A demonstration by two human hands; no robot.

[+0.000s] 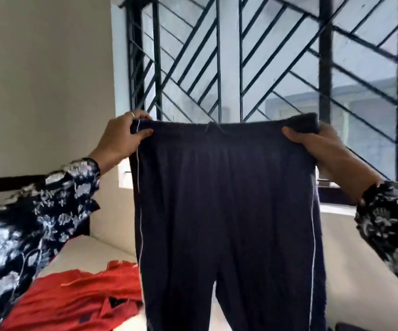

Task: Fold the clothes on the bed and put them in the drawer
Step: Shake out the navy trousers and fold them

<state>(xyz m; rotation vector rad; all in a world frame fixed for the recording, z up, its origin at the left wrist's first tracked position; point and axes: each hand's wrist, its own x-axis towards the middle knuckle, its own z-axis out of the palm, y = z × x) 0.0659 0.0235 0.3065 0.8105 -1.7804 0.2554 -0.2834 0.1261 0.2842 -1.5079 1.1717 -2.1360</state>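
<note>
Behind everything stands a barred window with a black diagonal metal grille [241, 56], and below lies the pale cream bed [93, 249]. Held up in the air over it is a pair of dark navy track trousers with thin white side stripes [226, 211], hanging full length by the waistband. The left hand [121, 137] pinches one waistband corner, fingers [145, 133] closed on the cloth; the right hand [317, 144] grips the other corner likewise. A crumpled red-orange garment [78, 302] lies on the bed, unfolded. This looks like the straightening step before folding. Next, probably, the two corners must meet so that one leg lies on the other. No drawer is in view.
</note>
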